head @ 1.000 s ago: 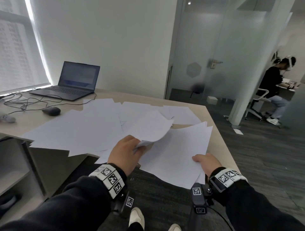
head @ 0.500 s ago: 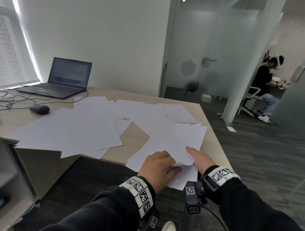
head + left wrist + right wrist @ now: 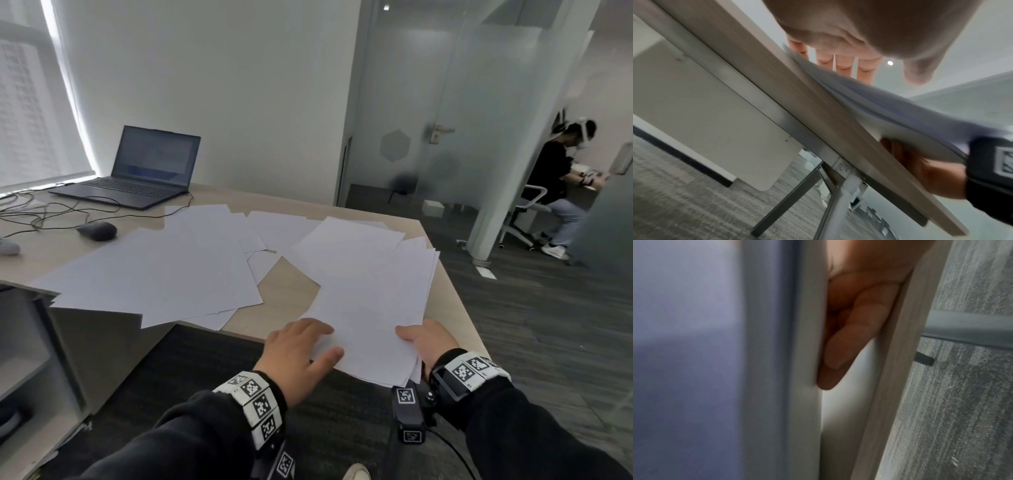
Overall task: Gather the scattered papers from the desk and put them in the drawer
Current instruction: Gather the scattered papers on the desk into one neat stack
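Seen from the head camera, a gathered stack of papers [image 3: 370, 308] overhangs the near edge of the desk [image 3: 287, 291], toward its right corner. The left hand [image 3: 301, 356] lies flat on the stack's near left part, fingers straight and pressing down, holding nothing. The right hand [image 3: 426, 339] grips the stack's near right corner, thumb on top. More loose sheets [image 3: 154, 274] spread over the desk to the left of the stack, some hanging past the desk's front edge. Beyond them sit a mouse [image 3: 97, 230] and an open laptop [image 3: 137, 171] at the desk's far left. No drawer can be made out. From the left wrist camera, the left hand's fingers [image 3: 842, 65] extend straight over the stack [image 3: 890, 113], which juts out past the desk edge [image 3: 818, 129]; the right hand [image 3: 931, 175] shows beneath the stack's underside. From the right wrist camera, though blurred, the right hand's fingers [image 3: 855, 331] curl under the stack [image 3: 777, 353], pressed between it and the desk edge [image 3: 894, 369].
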A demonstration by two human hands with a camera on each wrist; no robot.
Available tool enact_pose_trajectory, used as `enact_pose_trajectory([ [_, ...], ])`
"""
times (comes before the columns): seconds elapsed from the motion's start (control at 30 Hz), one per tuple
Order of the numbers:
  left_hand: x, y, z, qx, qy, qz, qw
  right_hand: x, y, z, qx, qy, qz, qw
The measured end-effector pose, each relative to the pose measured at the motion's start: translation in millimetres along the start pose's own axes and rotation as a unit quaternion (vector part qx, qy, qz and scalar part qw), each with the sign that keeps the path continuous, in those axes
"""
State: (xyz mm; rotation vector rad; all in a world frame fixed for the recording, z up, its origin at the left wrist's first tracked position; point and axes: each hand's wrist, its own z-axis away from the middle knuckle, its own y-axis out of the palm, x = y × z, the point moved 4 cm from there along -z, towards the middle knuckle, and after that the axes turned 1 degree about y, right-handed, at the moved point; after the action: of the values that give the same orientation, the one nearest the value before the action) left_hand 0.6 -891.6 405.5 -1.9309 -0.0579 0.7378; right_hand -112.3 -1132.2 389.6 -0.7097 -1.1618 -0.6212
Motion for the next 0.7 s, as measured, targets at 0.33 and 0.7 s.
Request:
enact_pose_trajectory([
  [0.33,31,-43,-23,-0.051,-0.187,0.242,0.951,5,-23,55,0.031,0.013,-0.101,0.994],
  [0.7,36,-56,-38,-0.08,-0.215,0.389,0.893,3,-24,70,0.083,0.002,-0.1,0.991],
])
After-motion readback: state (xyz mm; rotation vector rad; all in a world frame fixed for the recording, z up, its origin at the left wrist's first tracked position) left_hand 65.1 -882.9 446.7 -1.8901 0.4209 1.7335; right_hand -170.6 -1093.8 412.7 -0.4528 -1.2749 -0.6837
